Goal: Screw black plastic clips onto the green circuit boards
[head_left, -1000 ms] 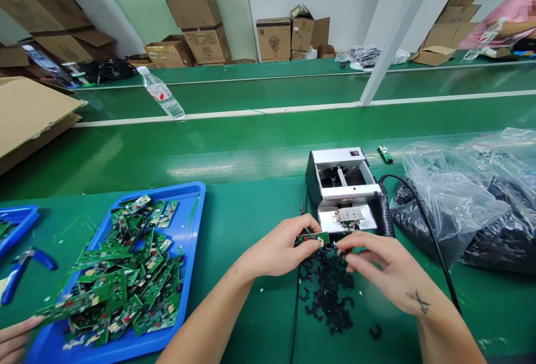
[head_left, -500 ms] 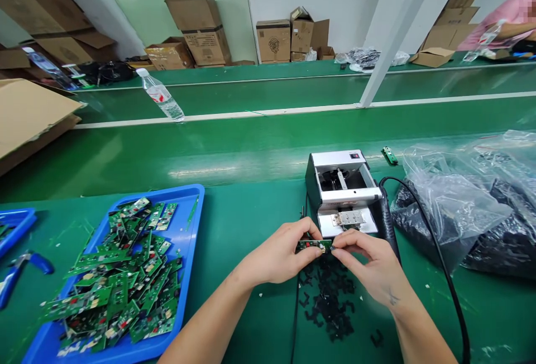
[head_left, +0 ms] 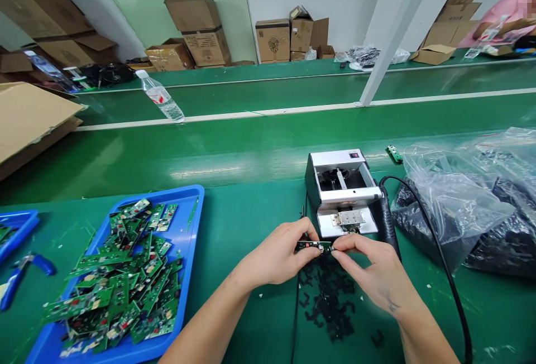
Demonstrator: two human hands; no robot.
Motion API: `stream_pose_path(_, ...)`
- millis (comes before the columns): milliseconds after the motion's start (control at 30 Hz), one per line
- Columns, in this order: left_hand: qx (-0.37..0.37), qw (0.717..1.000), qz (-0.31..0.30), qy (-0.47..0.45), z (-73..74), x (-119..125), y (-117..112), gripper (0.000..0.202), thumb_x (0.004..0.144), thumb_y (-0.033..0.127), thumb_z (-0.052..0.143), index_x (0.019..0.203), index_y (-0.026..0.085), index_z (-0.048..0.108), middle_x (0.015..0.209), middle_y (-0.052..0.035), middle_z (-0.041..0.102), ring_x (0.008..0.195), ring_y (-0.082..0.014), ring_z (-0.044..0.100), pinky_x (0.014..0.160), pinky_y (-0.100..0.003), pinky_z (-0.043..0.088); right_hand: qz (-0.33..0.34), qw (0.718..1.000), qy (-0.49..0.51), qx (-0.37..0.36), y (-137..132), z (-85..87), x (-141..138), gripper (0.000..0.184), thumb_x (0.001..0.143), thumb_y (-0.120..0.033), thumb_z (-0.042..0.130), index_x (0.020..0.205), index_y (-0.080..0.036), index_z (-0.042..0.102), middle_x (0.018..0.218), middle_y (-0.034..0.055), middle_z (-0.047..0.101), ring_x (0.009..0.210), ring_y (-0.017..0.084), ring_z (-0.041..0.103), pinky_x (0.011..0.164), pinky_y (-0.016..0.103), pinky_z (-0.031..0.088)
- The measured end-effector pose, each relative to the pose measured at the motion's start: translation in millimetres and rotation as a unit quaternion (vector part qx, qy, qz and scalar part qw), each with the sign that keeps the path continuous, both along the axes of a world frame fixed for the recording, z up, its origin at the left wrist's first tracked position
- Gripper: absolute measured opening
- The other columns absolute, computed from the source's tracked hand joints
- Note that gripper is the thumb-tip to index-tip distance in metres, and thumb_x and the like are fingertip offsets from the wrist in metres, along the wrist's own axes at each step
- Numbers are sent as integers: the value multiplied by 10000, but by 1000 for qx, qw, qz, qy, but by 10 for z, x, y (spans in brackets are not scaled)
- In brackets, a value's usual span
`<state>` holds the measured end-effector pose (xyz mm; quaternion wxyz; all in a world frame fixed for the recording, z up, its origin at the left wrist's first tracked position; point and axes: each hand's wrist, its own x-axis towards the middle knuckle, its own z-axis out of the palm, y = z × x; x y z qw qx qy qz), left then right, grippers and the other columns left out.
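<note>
My left hand [head_left: 280,252] pinches a narrow green circuit board [head_left: 309,245] between thumb and fingers, holding it level above the bench. At the board's right end, my right hand [head_left: 368,263] has thumb and index finger closed together; whatever they pinch is too small and covered to make out. Below both hands lies a loose heap of small black plastic pieces [head_left: 333,300]. Just behind the fingers stands a silver and black benchtop machine [head_left: 345,191] with a metal block [head_left: 350,218] on its front ledge.
A blue tray [head_left: 195,230] piled with circuit boards stands left, near blue-handled pliers [head_left: 25,272]. Plastic bags of black parts [head_left: 456,213] and a black cable [head_left: 439,252] lie right. Beyond are a single board [head_left: 394,154], a water bottle [head_left: 161,97] and a person in pink [head_left: 502,15].
My right wrist has turned slightly, and the held circuit board is tilted a little more edge-on. The single board beyond the machine sits slightly farther right. Both hands keep their place.
</note>
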<state>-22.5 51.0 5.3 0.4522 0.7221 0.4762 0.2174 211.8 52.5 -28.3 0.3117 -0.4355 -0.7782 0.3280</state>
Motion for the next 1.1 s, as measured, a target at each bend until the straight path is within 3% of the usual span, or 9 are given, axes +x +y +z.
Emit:
stream_pose_path(400, 57, 998, -31, 17, 28, 50, -24, 76, 1009, 261, 534, 961, 211, 567, 931, -12, 648, 829, -169, 579, 753, -270, 430, -46, 998, -29, 21, -28, 62, -74, 107, 935, -231, 611, 853, -244, 679, 777, -38, 733, 681, 137, 687, 635, 236, 526)
stream_pose_path(567, 87, 996, -32, 9, 44, 71, -51, 126, 1020, 210, 481, 988, 207, 603, 941, -27, 650, 846, -174, 587, 785, -281, 450, -77, 992, -40, 96, -58, 32, -108, 112, 941, -207, 602, 870, -233, 684, 782, -13, 746, 679, 152, 704, 614, 251, 537)
stream_pose_path(700, 128, 991, -23, 3, -7, 59, -22, 169, 1012, 147, 463, 999, 207, 620, 1034, -48, 671, 953, -190, 603, 860, -306, 461, -94, 975, -55, 196, -54, -3, -178, 136, 969, -180, 567, 904, -212, 682, 837, 47, 763, 757, 184, 726, 723, 303, 574)
stream_pose_path(833, 190, 981, -24, 30, -106, 11, 47, 198, 1031, 156, 455, 989, 201, 643, 1126, -62, 676, 988, -201, 586, 879, -338, 466, -108, 960, -99, 240, -22, -26, -260, 172, 976, -174, 571, 877, -221, 703, 863, 70, 754, 832, 209, 709, 790, 343, 574)
stream_pose_path(1000, 258, 959, -46, 111, -182, -32, 71, 260, 1044, 152, 434, 990, 201, 683, 1217, -60, 683, 990, -213, 544, 853, -354, 477, -115, 955, -124, 243, -6, -72, -318, 194, 985, -181, 576, 871, -221, 728, 846, 58, 723, 812, 197, 689, 775, 323, 553)
stream_pose_path(1100, 285, 946, -50, 149, -196, -35, 54, 274, 1020, 103, 444, 1011, 209, 697, 1270, -41, 671, 1008, -223, 520, 827, -352, 483, -78, 968, -111, 211, 1, -65, -211, 195, 1001, -207, 556, 962, -224, 746, 876, 49, 722, 814, 185, 692, 776, 306, 553)
